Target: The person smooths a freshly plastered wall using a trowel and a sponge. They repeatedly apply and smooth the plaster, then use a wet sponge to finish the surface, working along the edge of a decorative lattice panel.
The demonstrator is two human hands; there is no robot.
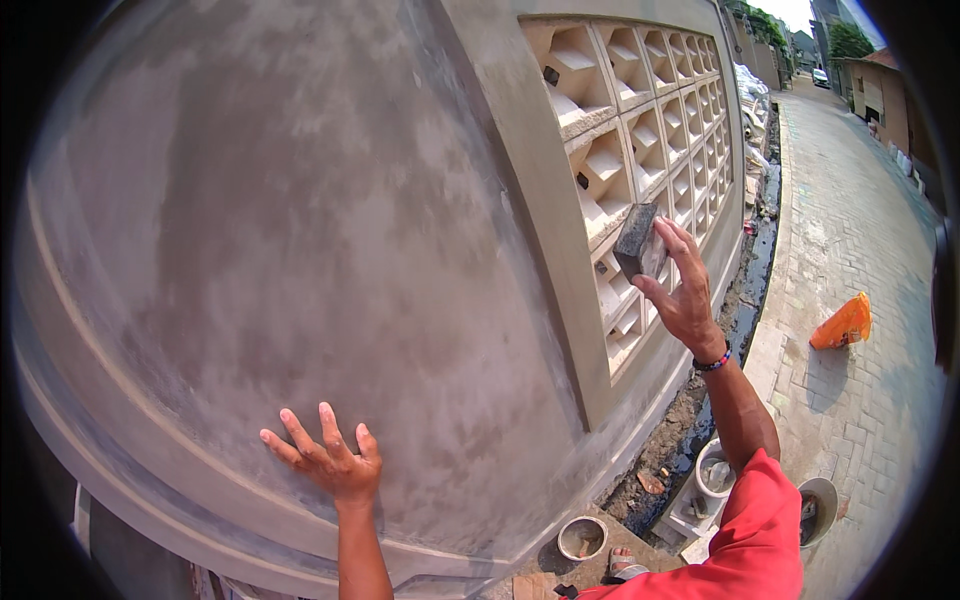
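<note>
A large grey plastered wall (330, 230) fills the left and middle, with darker damp-looking patches on it. My left hand (335, 455) is in front of its lower part, fingers spread and holding nothing; whether the fingertips touch the plaster I cannot tell. My right hand (688, 290) is raised at the right, thumb and fingers closed on a dark grey sponge-like block (637, 240) with a paler, dusty side. The block is in front of a panel of pale ventilation blocks (600, 165), which is set in a smooth grey frame (540, 200). A beaded bracelet circles my right wrist.
Below are a round bucket (582, 538), a white pail (714, 468) and a grey bucket (820, 510). A narrow drainage ditch (742, 310) runs along the wall's foot. On the paved lane (830, 230) stands an orange bag (842, 322); white sacks (750, 95) lie farther off.
</note>
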